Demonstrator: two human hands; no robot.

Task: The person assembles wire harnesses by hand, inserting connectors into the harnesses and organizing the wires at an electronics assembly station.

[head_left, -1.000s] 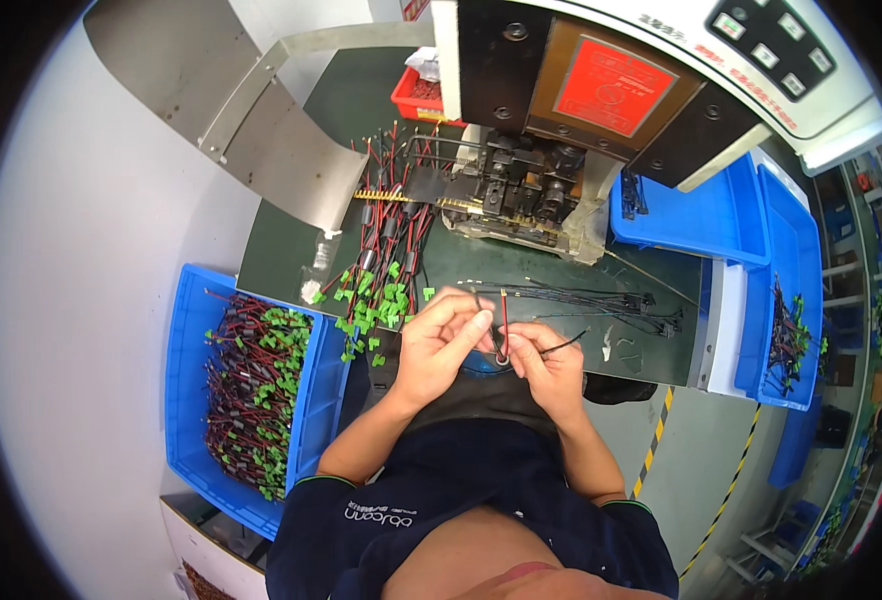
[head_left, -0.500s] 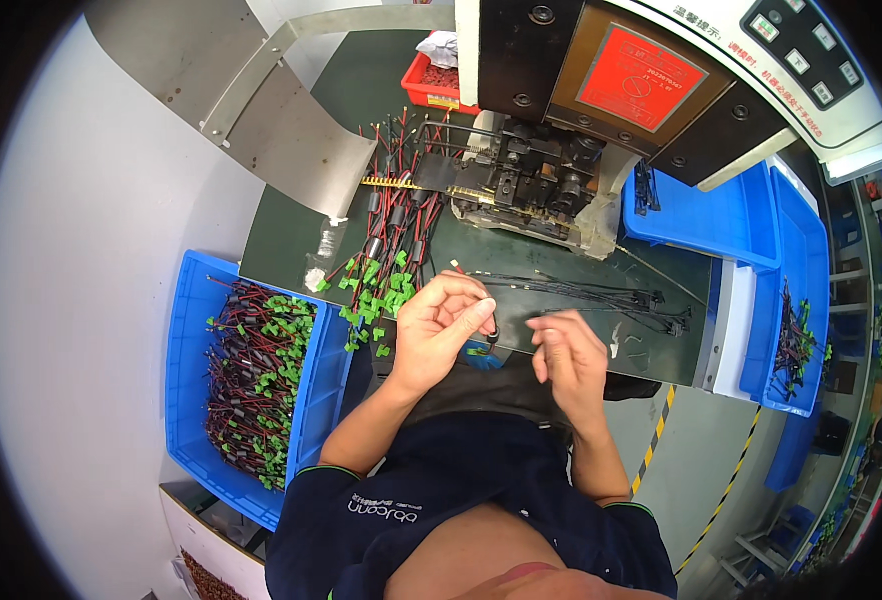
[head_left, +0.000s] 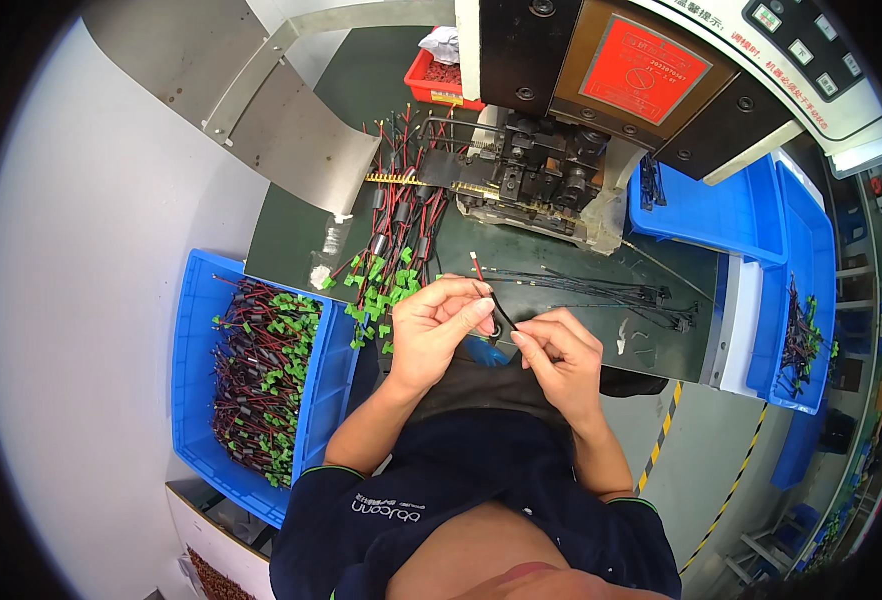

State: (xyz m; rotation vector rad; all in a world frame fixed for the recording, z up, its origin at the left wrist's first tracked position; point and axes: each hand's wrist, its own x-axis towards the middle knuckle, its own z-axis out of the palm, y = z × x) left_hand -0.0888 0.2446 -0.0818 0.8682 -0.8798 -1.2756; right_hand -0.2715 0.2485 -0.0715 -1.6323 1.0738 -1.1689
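A thin black cable (head_left: 503,314) with a red-and-white wire tip runs between my hands in front of the bench's near edge. My left hand (head_left: 433,335) pinches it near the tip, which sticks up past the fingers. Lower down, my right hand (head_left: 564,362) has thumb and forefinger closed on the same cable. Part of a dark loop shows beside the left fingers; the rest of the cable is hidden. Beyond my hands stands a crimping press (head_left: 551,175). Left of it lies a bundle of red and black wires (head_left: 401,225) with green tags, and right lie several loose black cables (head_left: 611,290).
A blue bin (head_left: 186,390) full of tagged wires stands at the left. Two blue trays (head_left: 711,225) (head_left: 806,220) sit at the right. A red box (head_left: 423,85) is behind the bench (head_left: 301,235). A curved metal chute (head_left: 306,140) hangs over its left side.
My right hand has moved left and closed its fingertips on the cable, having been apart from it. The red wire tip now stands higher above my left hand. The whole view has shifted slightly.
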